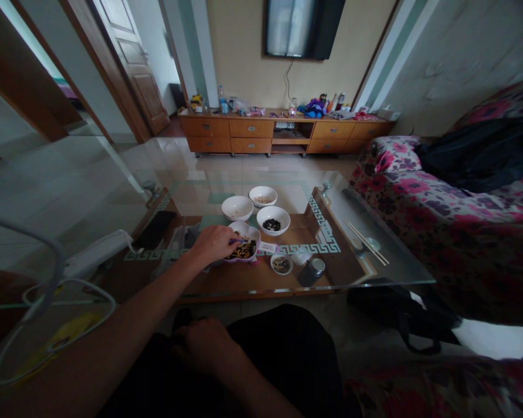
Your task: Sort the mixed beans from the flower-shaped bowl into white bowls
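Note:
My left hand (pixel 215 244) reaches over a pink-rimmed, flower-shaped bowl (pixel 256 249) of mixed dark and tan pieces. Its fingers are closed on a thin purple tool (pixel 237 240) pointing into that bowl. Behind stand three white bowls: one (pixel 237 216) with barely anything visible inside, one (pixel 263 191) with pale pieces, one (pixel 273 230) with black pieces. A small dish (pixel 281 265) of mixed bits sits to the right of the flower-shaped bowl. On my lap rests my right hand (pixel 207 342), its fingers too shadowed to read.
The glass table (pixel 322 232) also bears a dark lidded jar (pixel 311 271), crumpled white tissue (pixel 303 257), wooden chopsticks (pixel 366 242) and, at left, a white box-like item (pixel 98 252) near a looping cable (pixel 61 255). A floral sofa (pixel 418 215) stands right.

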{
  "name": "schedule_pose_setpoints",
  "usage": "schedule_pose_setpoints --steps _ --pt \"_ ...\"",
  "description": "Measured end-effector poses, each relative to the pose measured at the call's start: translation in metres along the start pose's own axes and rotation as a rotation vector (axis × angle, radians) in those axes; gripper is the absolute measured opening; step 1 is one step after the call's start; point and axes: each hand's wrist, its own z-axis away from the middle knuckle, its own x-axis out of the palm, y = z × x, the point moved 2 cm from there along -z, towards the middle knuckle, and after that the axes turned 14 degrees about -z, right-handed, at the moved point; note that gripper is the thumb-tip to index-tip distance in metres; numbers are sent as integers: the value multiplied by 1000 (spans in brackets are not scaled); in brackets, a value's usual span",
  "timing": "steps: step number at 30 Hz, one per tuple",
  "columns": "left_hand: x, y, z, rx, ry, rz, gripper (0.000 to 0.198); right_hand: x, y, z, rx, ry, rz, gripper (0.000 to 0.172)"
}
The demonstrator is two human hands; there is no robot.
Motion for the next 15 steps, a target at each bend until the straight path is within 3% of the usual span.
schedule_pose_setpoints --steps 5,11,15 --pt "1 -1 1 -45 68 91 26 4 3 -1 -10 6 -25 31" --pt "-10 6 -19 -170 361 306 24 3 1 -4 18 -19 9 29" --pt "-13 20 -43 -215 326 345 23 -10 6 -4 44 29 28 32"
